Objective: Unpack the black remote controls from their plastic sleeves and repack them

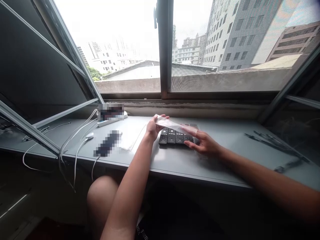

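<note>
Clear plastic sleeve [172, 125] held over black remote [175, 137].
Left hand [153, 128] curled, pinching sleeve's left end; right hand [203, 141] half open on its right end, grip unclear. Remote lies on surface [180, 163] between them.

The left forearm [127, 180] rises bare from 6 o'clock in the view, long and slim, narrowing to a slender wrist. The right forearm [260, 173] comes in bare from about 4 o'clock, with the same smooth, lean shape. The left hand [153, 129] and right hand [203, 142] are bare too, with thin, tapered fingers. A small pale glint on one right finger may be a ring [196, 132], though it is too small to tell. At 7 o'clock a bare, rounded knee [101, 200] shows. Dark shorts [160, 213] fill 6 o'clock, with a white printed marking [140, 230] near the hem, too cut off to read.
</note>
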`<act>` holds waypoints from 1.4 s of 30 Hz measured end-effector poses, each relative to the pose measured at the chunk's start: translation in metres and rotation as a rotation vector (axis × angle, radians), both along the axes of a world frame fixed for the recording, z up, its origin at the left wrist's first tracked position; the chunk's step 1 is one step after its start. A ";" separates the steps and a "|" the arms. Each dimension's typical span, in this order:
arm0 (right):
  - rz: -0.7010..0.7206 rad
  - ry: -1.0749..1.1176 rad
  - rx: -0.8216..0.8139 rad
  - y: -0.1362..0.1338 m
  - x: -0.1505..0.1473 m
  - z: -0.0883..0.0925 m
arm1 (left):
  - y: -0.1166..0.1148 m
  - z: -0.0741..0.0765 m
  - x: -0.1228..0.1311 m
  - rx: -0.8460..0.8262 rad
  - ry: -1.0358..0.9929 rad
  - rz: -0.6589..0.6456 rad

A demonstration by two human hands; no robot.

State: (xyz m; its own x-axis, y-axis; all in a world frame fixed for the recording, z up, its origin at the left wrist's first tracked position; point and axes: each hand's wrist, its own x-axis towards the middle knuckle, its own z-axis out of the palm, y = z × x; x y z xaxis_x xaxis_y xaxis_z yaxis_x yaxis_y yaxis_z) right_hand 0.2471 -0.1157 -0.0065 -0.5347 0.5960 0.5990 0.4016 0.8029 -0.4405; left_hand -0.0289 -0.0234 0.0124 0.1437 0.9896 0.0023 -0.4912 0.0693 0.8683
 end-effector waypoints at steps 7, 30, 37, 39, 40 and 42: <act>0.028 -0.050 0.003 0.003 -0.001 -0.002 | 0.003 -0.002 -0.001 0.037 -0.061 0.089; 0.066 -0.030 0.048 -0.005 -0.003 0.004 | -0.026 0.011 0.005 0.240 0.187 -0.291; 0.090 -0.024 0.053 -0.010 -0.007 0.010 | -0.018 0.007 0.004 0.209 0.137 -0.135; 0.097 -0.030 0.059 -0.011 -0.008 0.012 | -0.015 0.008 0.002 0.191 0.113 -0.099; 0.101 -0.032 0.065 -0.010 -0.008 0.013 | -0.014 0.008 0.002 0.180 0.106 -0.084; 0.106 -0.032 0.073 -0.010 -0.008 0.013 | -0.014 0.009 0.001 0.155 0.094 -0.075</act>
